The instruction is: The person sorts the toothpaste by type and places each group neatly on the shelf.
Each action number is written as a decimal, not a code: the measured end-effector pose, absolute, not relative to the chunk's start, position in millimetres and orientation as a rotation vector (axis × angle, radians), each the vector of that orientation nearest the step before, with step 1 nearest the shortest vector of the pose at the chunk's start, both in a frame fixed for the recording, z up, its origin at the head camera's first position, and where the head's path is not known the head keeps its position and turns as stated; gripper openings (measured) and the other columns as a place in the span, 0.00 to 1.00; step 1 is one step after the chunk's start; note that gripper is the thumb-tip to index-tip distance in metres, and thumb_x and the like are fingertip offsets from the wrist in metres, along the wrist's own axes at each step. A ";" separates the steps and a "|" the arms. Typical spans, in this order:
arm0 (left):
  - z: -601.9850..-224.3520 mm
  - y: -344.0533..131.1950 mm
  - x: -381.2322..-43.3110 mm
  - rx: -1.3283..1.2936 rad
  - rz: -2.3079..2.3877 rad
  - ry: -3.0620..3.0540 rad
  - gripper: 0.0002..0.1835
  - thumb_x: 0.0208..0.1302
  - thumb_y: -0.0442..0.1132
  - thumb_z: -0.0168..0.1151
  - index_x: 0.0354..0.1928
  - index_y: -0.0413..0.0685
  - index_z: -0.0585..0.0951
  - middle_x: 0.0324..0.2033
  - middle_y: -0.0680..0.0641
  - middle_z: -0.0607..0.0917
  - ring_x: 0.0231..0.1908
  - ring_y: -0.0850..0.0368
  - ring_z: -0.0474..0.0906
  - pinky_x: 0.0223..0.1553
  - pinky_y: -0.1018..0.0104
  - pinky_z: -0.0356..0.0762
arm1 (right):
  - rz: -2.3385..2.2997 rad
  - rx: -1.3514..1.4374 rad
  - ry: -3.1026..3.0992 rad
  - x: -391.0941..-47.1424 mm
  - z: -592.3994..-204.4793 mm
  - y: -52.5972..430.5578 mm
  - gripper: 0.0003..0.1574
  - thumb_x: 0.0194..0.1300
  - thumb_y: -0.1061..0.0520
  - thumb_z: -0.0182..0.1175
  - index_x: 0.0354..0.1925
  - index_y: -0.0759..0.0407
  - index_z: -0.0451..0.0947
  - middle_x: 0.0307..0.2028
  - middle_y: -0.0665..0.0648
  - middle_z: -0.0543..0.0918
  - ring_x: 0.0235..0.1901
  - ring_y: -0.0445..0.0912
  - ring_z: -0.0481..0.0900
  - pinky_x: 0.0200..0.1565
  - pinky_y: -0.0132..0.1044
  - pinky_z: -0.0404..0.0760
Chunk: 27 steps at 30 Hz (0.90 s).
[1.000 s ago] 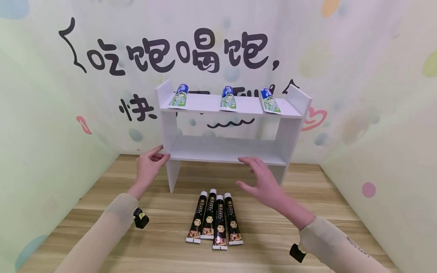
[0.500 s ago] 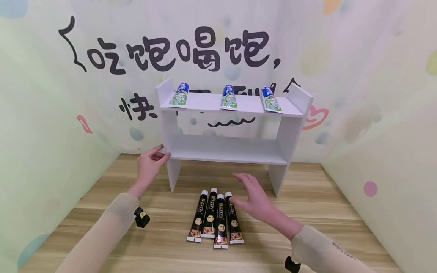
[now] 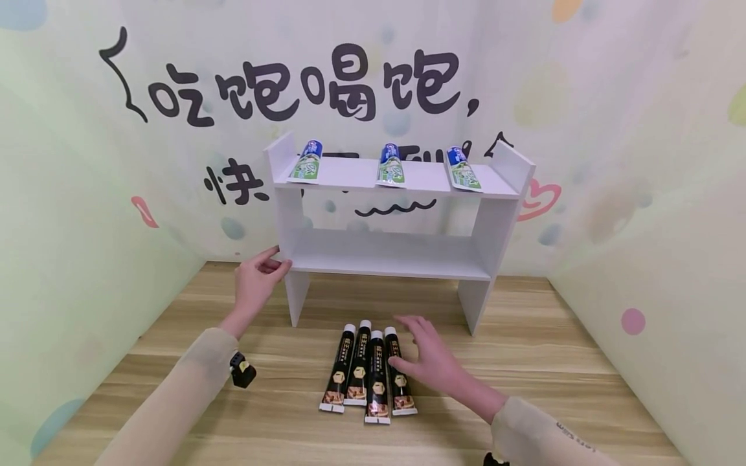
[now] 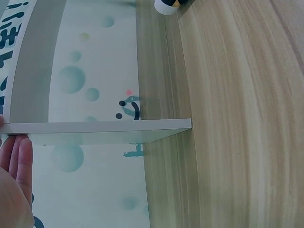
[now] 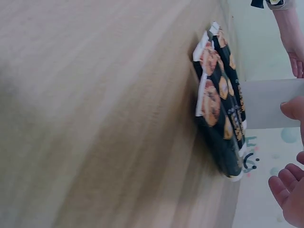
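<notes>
The left hand (image 3: 254,285) holds the white two-tier shelf (image 3: 387,268) by its left side panel. In the left wrist view, the fingers (image 4: 18,159) lie against the panel's outer face, with a bit of the thumb at its edge. Several black toothpaste tubes (image 3: 377,388) with white caps lie side by side on the table before the shelf, caps toward it. Just over the rightmost tube (image 3: 399,382) hovers the right hand (image 3: 434,359), thumb and fingers spread apart and holding nothing. Whether the thumb touches that tube I cannot tell.
Three blue-and-green toothpaste tubes (image 3: 390,166) lie spaced along the top tier. The shelf stands on the wood-grain table (image 3: 553,375), near the printed back wall (image 3: 373,39). Side walls (image 3: 658,194) rise on the left and right.
The right hand has come down and left from in front of the lower tier to the rightmost black tube. The left hand has stayed on the shelf panel.
</notes>
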State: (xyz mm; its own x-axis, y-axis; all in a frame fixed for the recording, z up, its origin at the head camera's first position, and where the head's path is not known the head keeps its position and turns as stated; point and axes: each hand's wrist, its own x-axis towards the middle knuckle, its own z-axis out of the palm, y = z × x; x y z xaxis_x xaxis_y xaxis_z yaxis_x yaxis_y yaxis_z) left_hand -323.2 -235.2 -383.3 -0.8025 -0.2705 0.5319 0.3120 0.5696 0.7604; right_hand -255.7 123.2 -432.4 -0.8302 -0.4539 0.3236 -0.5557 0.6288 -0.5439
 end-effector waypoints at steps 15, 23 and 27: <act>-384.4 -236.1 -324.2 -0.034 -1.248 -2.179 0.23 0.61 0.39 0.69 0.58 0.39 0.81 0.35 0.33 0.88 0.23 0.83 0.73 0.28 0.87 0.73 | 1.070 0.792 -2.775 -254.7 -458.2 126.0 0.52 0.54 0.49 0.74 0.70 0.61 0.62 0.63 0.65 0.73 0.59 0.58 0.75 0.59 0.53 0.79; -383.8 -235.0 -324.2 -0.027 -1.246 -2.188 0.23 0.62 0.40 0.69 0.58 0.40 0.81 0.35 0.34 0.88 0.23 0.82 0.73 0.28 0.87 0.74 | 1.095 0.810 -2.827 -252.2 -459.8 129.0 0.50 0.55 0.48 0.73 0.68 0.66 0.64 0.61 0.69 0.73 0.56 0.61 0.77 0.57 0.57 0.79; -383.7 -234.5 -323.8 -0.023 -1.238 -2.191 0.23 0.62 0.39 0.69 0.58 0.40 0.81 0.35 0.34 0.88 0.23 0.82 0.73 0.28 0.88 0.73 | 1.072 0.896 -2.825 -254.0 -461.6 132.0 0.50 0.56 0.48 0.72 0.69 0.69 0.63 0.59 0.69 0.76 0.54 0.59 0.79 0.56 0.58 0.79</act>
